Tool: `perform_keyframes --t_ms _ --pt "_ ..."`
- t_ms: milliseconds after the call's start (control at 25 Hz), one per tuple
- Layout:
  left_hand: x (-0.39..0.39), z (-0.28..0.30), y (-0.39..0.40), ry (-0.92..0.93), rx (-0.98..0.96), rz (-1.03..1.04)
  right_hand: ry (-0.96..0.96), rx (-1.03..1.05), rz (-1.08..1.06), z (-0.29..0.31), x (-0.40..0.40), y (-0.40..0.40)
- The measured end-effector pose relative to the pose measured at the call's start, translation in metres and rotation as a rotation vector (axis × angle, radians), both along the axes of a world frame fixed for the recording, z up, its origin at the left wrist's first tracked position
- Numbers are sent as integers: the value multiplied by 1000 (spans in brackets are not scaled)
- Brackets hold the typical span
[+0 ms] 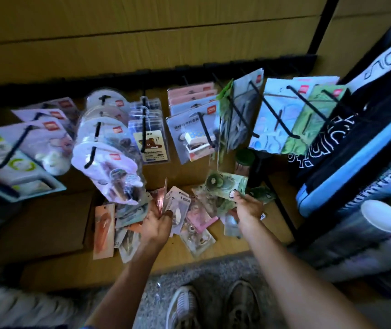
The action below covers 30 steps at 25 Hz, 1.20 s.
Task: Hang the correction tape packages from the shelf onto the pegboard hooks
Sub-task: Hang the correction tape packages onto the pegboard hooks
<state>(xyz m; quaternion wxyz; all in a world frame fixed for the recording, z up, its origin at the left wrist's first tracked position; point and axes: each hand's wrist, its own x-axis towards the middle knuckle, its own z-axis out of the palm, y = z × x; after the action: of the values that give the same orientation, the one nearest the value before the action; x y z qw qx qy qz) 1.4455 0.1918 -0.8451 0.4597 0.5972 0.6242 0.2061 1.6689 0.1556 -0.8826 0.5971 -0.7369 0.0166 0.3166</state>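
- Cardboard boxes point(142, 32) fill the back of the view, stacked behind a black pegboard rail point(166, 72) that runs across it.
- A wooden shelf point(237, 243) lies below the rail, with grey carpet point(213, 276) in front of it and the person's two shoes point(213, 305) on the carpet.
- Dark bags with white lettering and blue trim point(346, 148) hang at the right, beside a black rack post point(282, 205).
- Black hooks point(206, 129) jut from the rail, each loaded with carded packs: pale lilac ones point(47, 134) at the left, round white ones point(104, 143) next to them, a bear-print card point(153, 144) near the middle, blue-grey and green ones point(292, 124) to the right.
- A loose pile point(199, 224) of correction tape packages, in pink, orange, green and grey, lies scattered on the shelf under the hooks.
- The left hand point(157, 224) reaches over the pile and is closed on a grey-white pack point(178, 203), thumb on its face; a pink card point(162, 198) stands on edge in the same grasp.
- The right hand point(248, 206) is raised just above the pile's right side, fingers pinched on the lower edge of a green pack point(225, 185) printed with a kiwi slice; the pack tilts up toward the hooks but hangs on none of them.
- An orange pack point(104, 231) lies flat at the pile's left edge, well apart from both hands.
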Motion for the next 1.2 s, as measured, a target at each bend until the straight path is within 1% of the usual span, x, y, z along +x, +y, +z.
perform_keyframes --t_ms 80,200,360,440,560,640,720,800,880,960,1040,1120,1200 --pt "5 -1 0 -21 -79 76 88 75 13 4 3 -8" --pt "18 -7 1 -169 -212 153 132 144 110 11 7 -19" --pt "37 27 -20 -361 -261 270 153 219 273 55 17 -50" --pt "42 42 -26 -484 -281 220 156 268 349 76 20 -65" --pt "45 73 -45 -765 -383 84 102 321 431 104 17 -85" --pt "42 90 -59 -873 -435 47 55 342 459 124 14 -98" --pt "38 105 -76 -854 -443 -27 -15 360 511 143 12 -111" --pt "33 114 -96 -816 -436 -107 -94 327 553 158 2 -121" --pt "30 118 -112 -814 -473 -161 -125 320 478 162 -14 -125" --pt "28 122 -126 -820 -531 -208 -48 314 346 163 -31 -123" --pt "27 129 -136 -848 -518 -187 74 281 251 168 -46 -122" --pt "26 141 -144 -912 -468 -110 203 302 259 175 -52 -124" --pt "24 152 -145 -993 -415 -17 345 348 373 184 -63 -136"
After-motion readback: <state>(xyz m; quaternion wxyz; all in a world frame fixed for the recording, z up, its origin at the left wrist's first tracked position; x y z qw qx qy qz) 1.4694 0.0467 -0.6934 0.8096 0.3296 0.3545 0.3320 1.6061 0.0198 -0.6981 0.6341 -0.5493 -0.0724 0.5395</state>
